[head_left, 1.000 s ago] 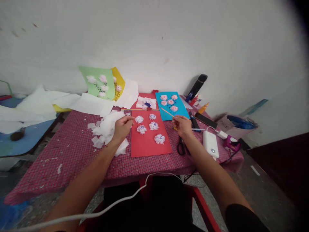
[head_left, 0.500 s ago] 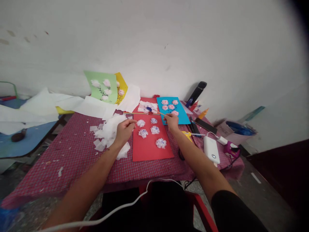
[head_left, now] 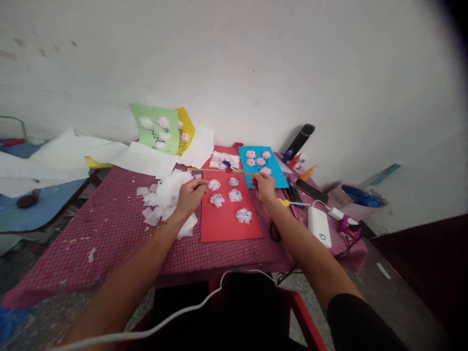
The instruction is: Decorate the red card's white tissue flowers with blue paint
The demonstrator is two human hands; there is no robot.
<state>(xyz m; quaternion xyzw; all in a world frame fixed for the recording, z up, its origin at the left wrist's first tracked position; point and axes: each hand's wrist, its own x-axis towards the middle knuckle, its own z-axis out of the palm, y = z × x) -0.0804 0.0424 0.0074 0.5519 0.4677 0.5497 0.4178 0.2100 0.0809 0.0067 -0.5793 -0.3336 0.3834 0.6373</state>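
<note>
A red sheet (head_left: 223,226) lies in front of me, bearing several white crumpled-paper flowers (head_left: 235,195) flecked with purple. My left hand (head_left: 192,195) hovers at the sheet's left edge by the upper-left flower, its fingers pinched together; anything between them is too small to make out. A thin stick (head_left: 247,172) is pinched in my right hand (head_left: 265,185), over the blue sheet's lower left corner. The stick points left toward a white tissue (head_left: 219,160) stained dark blue and red. Small white paper pieces (head_left: 164,195) pile up beside my left hand.
A blue sheet (head_left: 281,180) carries pink-flecked flowers. Green (head_left: 141,114) and yellow flower cards lean on the wall. At right are a black bottle (head_left: 300,141), a phone (head_left: 311,190), a yellow glue gun (head_left: 283,202), a white power bank (head_left: 319,228) and cables.
The view has shifted slightly. Both hands stay almost where they were, the left still pinched and the right still gripping the thin stick.
</note>
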